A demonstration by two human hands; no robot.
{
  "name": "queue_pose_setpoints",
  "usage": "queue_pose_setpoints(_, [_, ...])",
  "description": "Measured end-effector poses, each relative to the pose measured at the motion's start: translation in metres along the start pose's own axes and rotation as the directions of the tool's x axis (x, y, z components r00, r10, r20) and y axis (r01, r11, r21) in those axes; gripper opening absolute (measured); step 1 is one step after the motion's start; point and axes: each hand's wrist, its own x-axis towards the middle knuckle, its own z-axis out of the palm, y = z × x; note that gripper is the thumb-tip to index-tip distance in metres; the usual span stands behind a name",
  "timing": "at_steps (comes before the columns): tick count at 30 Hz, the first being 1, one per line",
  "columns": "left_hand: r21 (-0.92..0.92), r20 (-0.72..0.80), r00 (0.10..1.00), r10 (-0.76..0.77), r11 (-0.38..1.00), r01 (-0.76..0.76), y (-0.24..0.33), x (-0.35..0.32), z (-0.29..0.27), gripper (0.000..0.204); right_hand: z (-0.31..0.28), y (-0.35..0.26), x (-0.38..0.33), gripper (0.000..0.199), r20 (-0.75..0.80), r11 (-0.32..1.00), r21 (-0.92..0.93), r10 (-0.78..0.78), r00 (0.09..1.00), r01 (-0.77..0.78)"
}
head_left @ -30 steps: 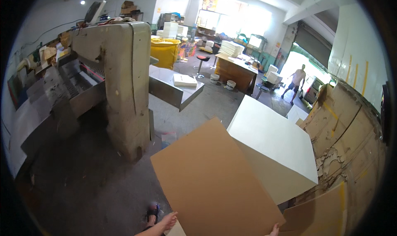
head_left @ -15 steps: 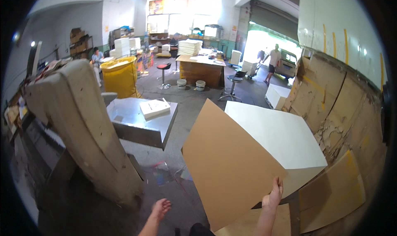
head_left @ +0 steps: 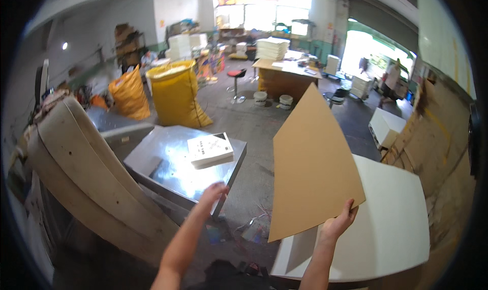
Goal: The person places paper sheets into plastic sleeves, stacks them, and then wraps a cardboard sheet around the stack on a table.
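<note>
My right hand [head_left: 339, 224] grips the lower right corner of a large brown cardboard sheet [head_left: 315, 168], thumb on its front face. The sheet stands tilted in the air, its top corner pointing up and away. Just below and behind it lies a large white board or stack of boards [head_left: 391, 214]. My left hand [head_left: 215, 192] is empty and slightly blurred, its fingers loosely apart over the near right edge of a shiny metal table [head_left: 168, 173]. On that table rests a white stack of printed sheets [head_left: 209, 148].
A padded, beige machine part [head_left: 96, 173] rises at the left. Beyond the table stand a yellow sack [head_left: 175, 94] and an orange sack [head_left: 130, 94]. A wooden desk [head_left: 284, 82], stool [head_left: 236, 82] and two buckets [head_left: 260, 98] are farther off. Worn cardboard [head_left: 432, 132] lines the right; a person [head_left: 391, 82] is by the doorway.
My view has turned left. The cardboard sheet has swung upward, still in my right hand. My left hand has reached forward to the metal table's edge.
</note>
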Motion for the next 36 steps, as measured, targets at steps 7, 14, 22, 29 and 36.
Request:
queue_pose_setpoints(7, [0.421, -0.548, 0.83, 0.107, 0.893, 0.162, 0.001, 0.237, -0.183, 0.056, 0.035, 0.056, 0.111, 0.051, -0.04, 1.0, -0.003, -0.026, 0.999, 0.026])
queue_pose_setpoints(14, [0.385, -0.738, 0.673, -0.052, 0.786, 0.484, -0.024, 0.341, -0.33, 0.079, 0.058, 0.177, 0.254, 0.059, -0.007, 0.972, 0.164, 0.171, 0.985, -0.167])
queue_pose_setpoints(22, [-0.122, -0.411, 0.763, -0.498, 0.86, 0.496, -0.011, 0.338, -0.212, 0.043, 0.126, 0.308, 0.371, 0.055, -0.139, 0.953, 0.011, 0.3, 0.944, -0.301])
queue_pose_setpoints(29, [-0.133, -0.591, 0.594, -0.546, 0.792, 0.596, 0.004, 0.339, -0.183, 0.045, 0.181, 0.479, 0.442, 0.046, -0.198, 0.914, -0.205, 0.312, 0.929, -0.351])
queue_pose_setpoints(36, [-0.341, -0.71, 0.426, -0.561, 0.802, 0.49, -0.023, 0.329, -0.135, 0.043, 0.175, 0.589, 0.557, 0.037, -0.117, 0.775, -0.245, 0.572, 0.812, -0.582])
